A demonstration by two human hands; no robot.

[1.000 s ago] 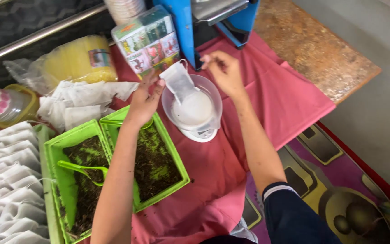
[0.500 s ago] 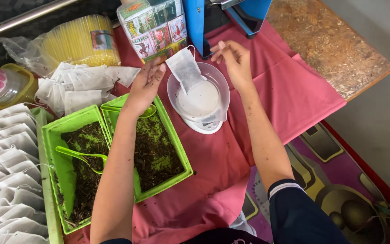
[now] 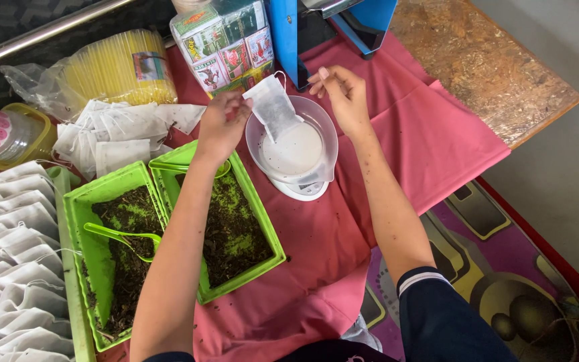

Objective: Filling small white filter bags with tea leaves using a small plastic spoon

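I see both bare forearms stretched forward; my left hand [image 3: 222, 124] is curled, fingers pinched together, and my right hand [image 3: 343, 94] is raised, fingertips pinched.

Left hand [image 3: 222, 127] pinches a white filter bag [image 3: 273, 107] over the scale bowl [image 3: 316, 127]; right hand [image 3: 343, 94] holds its string; 2 green trays [image 3: 75, 214] nearby.

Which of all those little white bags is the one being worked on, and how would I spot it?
Start at the pink cloth and find the clear round bowl on the small white scale beside the green trays. The white bag hangs over that bowl, pinched at its top corner by the left hand, its string running towards the right hand. Unlike the stacked bags at far left, it is lifted, alone.
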